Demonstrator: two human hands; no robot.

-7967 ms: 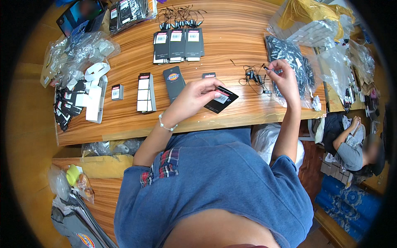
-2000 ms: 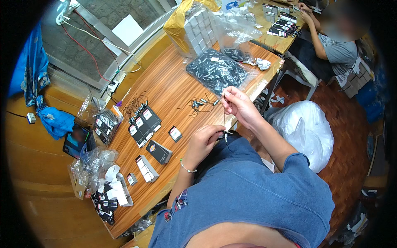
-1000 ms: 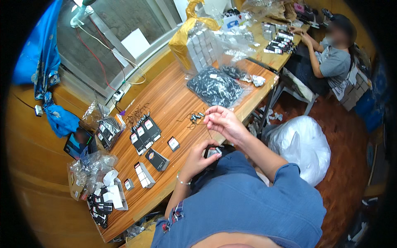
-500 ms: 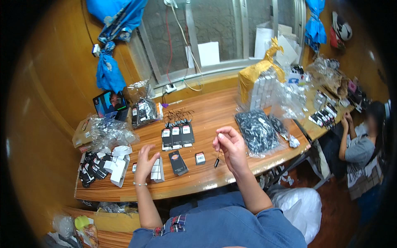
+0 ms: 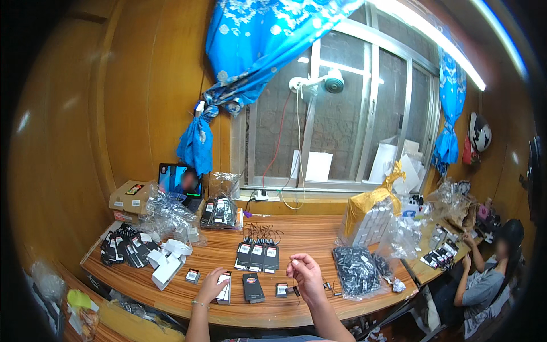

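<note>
My right hand (image 5: 309, 279) pinches a thin black hang-tag cord, and its small black end piece (image 5: 296, 291) dangles below the fingers. My left hand (image 5: 211, 288), fingers apart, is at the left side of a white narrow box (image 5: 225, 292); whether it touches the box I cannot tell. Between the hands lie a black hang tag (image 5: 252, 288) with a round coloured mark and a small stack of labels (image 5: 281, 289). Behind them, black hang tags (image 5: 257, 258) with white labels lie in three side-by-side piles, their cords spread toward the window. Another label stack (image 5: 192, 276) sits left of my left hand.
A clear bag of black cord pieces (image 5: 359, 272) lies at right, before a yellow-wrapped bundle (image 5: 369, 212). Loose black tags (image 5: 124, 245), an opened white carton (image 5: 168, 268), a cardboard box (image 5: 130, 199) and a lit screen (image 5: 179, 181) occupy the left. A co-worker (image 5: 484, 279) sits at far right.
The view has tilted up, showing more window and curtain. My left hand has come closer to the white box. My right hand still holds the cord.
</note>
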